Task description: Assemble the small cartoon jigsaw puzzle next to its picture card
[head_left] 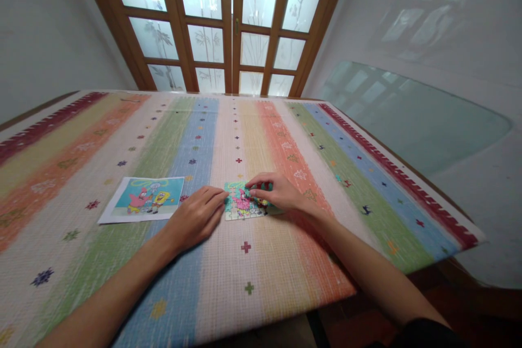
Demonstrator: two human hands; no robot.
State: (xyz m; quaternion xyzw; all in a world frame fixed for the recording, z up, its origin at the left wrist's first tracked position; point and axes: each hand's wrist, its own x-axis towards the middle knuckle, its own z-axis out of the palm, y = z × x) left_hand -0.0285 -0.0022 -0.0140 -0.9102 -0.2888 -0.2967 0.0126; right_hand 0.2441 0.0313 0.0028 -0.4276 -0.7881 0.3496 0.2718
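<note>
I count one small jigsaw puzzle (pixel 243 202) lying flat on the striped tablecloth (pixel 261 261), and one printed reference picture (pixel 143 199) well to its left. My left hand (pixel 198 216) lies open, fingertips touching the puzzle's left edge. My right hand (pixel 274 191) arches over the puzzle's right part, fingers curled down onto the pieces; whether it pinches one, I cannot tell.

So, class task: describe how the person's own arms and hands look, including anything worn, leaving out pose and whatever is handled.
Both forearms are bare, with no watch, bracelet or glove visible. The left hand and right hand show no rings that can be made out. By the right elbow, at the bottom edge, a bit of dark fabric shows, probably a short sleeve. No sleeve shows on the left arm.
</note>
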